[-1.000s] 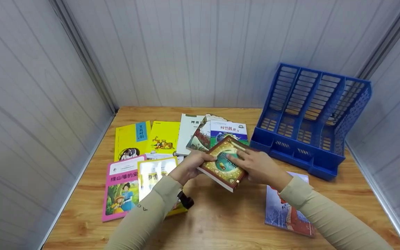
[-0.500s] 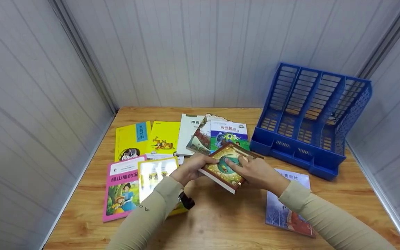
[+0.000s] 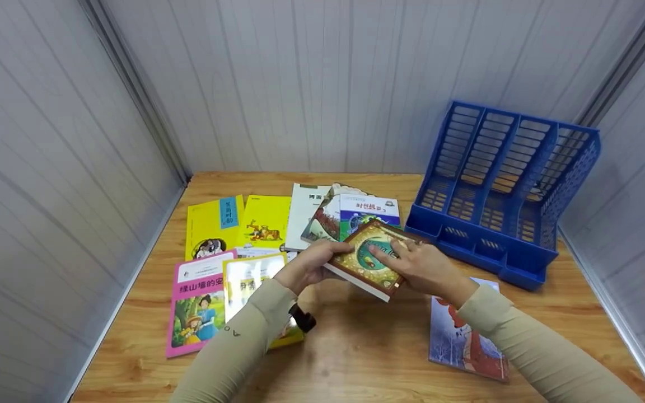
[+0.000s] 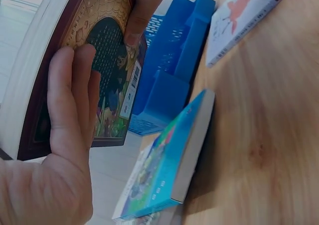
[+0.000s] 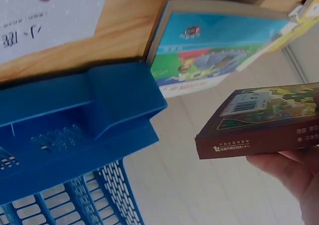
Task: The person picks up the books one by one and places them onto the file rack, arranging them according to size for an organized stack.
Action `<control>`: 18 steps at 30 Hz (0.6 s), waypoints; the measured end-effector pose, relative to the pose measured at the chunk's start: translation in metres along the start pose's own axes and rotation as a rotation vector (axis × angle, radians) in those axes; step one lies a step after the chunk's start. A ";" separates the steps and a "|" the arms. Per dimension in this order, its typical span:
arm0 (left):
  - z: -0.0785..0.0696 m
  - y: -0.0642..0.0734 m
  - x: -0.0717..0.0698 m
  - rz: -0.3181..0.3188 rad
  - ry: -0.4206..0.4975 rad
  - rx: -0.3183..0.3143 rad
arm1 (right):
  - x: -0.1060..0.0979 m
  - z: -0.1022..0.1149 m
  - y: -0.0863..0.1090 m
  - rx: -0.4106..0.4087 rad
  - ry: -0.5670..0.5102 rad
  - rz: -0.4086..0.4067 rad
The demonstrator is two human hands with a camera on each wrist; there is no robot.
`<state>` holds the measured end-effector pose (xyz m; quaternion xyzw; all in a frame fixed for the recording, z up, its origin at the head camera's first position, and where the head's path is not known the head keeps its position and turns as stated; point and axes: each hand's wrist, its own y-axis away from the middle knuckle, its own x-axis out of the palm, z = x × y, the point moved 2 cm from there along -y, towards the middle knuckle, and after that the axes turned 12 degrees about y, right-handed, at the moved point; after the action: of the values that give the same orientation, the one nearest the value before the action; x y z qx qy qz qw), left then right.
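A thick brown-edged hardcover book (image 3: 353, 263) with a gold and teal cover is held above the table, slightly tilted. My left hand (image 3: 311, 266) grips its left side, thumb on the front cover. In the left wrist view, the left fingers (image 4: 67, 100) lie against the dark back cover (image 4: 110, 50). From the right, my right hand (image 3: 426, 268) holds the opposite side, its fingers spread over the front cover. Its thumb (image 4: 139, 18) shows on the back cover in the left wrist view. The right wrist view shows the brown spine (image 5: 254, 142).
A blue file rack (image 3: 468, 243) with several slots stands at the back right. Below the right forearm lies a purple-blue book (image 3: 448, 336). Several books lie on the left and at the back, including a pink-bordered one (image 3: 202, 308) and a yellow one (image 3: 269, 215).
The held book dips toward the front, then comes back up and slightly right, its tilt changing. My right fingers shift over the cover. The other books and the rack stay put.
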<state>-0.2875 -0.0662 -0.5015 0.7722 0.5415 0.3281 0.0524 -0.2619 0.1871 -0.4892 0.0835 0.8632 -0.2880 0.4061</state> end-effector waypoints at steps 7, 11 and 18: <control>-0.011 0.006 0.004 0.041 0.008 0.027 | -0.006 -0.016 0.002 0.042 -0.039 -0.020; -0.014 0.007 0.001 0.057 0.017 0.055 | -0.011 -0.026 0.004 0.083 -0.042 -0.026; -0.013 0.004 -0.005 0.045 -0.061 0.058 | -0.014 -0.046 0.007 0.186 -0.095 -0.106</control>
<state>-0.2927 -0.0755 -0.4915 0.7952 0.5313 0.2895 0.0391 -0.2801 0.2206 -0.4583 0.0613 0.8159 -0.3914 0.4211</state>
